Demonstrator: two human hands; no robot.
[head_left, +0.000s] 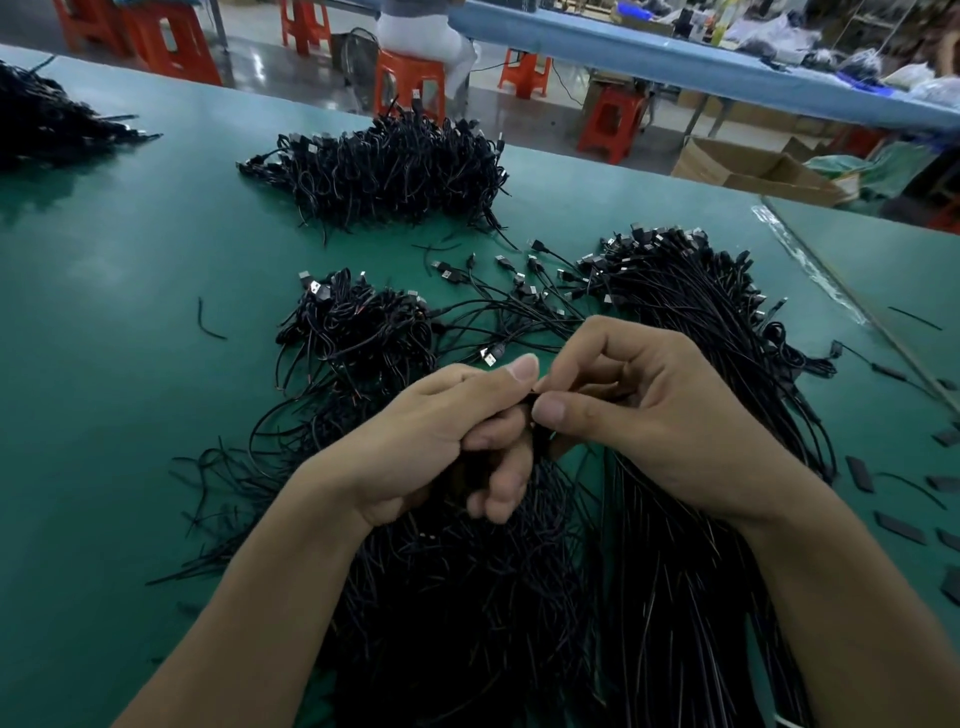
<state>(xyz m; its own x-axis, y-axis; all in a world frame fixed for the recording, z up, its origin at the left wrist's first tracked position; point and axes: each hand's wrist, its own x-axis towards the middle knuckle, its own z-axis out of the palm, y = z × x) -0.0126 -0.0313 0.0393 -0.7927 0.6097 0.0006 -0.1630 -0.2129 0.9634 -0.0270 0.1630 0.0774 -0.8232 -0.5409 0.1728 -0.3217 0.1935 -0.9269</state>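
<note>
Both hands met above the middle of the green table (130, 364), over a loose heap of black cables (467, 597) that spread toward the near edge. The left hand (447, 431) had its fingers curled under and its thumb laid flat on top, clamped on a short stretch of black cable (531, 399). The right hand (639, 410) pinched the same cable from the other side between thumb and forefinger, so the two thumb tips almost touched. Most of the held cable was hidden by the fingers, and its ends could not be told apart from the heap below. A USB plug (488, 356) lay just beyond the left thumb. To the right of the hands ran a straight bundle of USB cables (701, 322), plugs pointing away. A coiled pile (358, 327) sat just left of the hands, a larger pile (389, 166) farther off, and another pile (47, 119) at the far left. Flat black sleeves (900, 527) lay scattered by the right edge. Orange stools (410, 78) and a cardboard box (753, 166) stood beyond the table
</note>
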